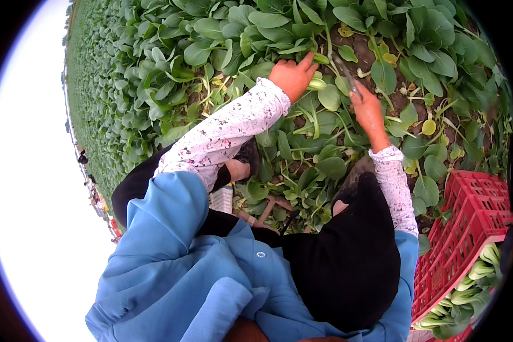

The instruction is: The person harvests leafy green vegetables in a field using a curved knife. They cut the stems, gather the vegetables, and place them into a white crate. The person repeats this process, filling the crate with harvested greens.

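Observation:
My left hand [290, 77] has its fingers curled on a leafy green plant [317, 82] in the upper middle, its pale stalks showing beside the fingers. My right hand [366, 109] grips a knife [345, 73], whose blade points up and left among the stalks, a little right of my left hand. Broad green leaves, some yellow ones and brown soil [363, 51] surround both hands. Loose leaves lie below them, between my legs.
A red plastic crate [461, 208] stands at the right, with cut greens [467, 288] below it. A white basket [221, 198] sits by my left leg. Dense rows of plants [114, 91] stretch left, with small distant people [85, 158] at the field's edge.

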A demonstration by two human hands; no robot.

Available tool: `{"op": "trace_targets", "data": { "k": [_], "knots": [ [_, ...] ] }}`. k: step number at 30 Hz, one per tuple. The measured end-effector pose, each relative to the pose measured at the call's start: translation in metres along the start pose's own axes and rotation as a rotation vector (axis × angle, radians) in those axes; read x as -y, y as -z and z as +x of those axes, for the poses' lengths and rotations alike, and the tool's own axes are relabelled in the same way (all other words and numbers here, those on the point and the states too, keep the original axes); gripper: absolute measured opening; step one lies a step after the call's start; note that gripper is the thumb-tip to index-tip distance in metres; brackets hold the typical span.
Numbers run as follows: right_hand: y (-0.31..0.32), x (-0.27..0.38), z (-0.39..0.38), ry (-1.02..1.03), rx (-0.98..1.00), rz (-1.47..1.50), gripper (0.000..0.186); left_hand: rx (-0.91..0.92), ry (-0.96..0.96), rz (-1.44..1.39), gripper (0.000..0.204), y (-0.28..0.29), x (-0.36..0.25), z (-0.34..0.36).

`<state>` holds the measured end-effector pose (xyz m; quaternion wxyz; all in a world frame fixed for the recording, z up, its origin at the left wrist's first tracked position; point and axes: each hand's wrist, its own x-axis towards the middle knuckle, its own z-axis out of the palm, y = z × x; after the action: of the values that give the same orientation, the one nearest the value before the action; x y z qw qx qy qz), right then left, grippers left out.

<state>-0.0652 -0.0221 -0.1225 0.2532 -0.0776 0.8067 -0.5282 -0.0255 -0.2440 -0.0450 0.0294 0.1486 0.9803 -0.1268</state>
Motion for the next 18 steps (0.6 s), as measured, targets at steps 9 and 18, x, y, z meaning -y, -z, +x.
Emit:
{"op": "trace_targets", "data": {
  "k": [9, 18],
  "knots": [
    [-0.037, 0.054, 0.079, -0.052, 0.272, 0.290, 0.042, -0.157, 0.230, -0.342, 0.039, -0.005, 0.011, -0.012],
    [-0.040, 0.014, 0.046, -0.018, -0.016, 0.365, 0.043, -0.260, 0.036, -0.298, 0.039, 0.042, -0.011, -0.057]
  ]
}}
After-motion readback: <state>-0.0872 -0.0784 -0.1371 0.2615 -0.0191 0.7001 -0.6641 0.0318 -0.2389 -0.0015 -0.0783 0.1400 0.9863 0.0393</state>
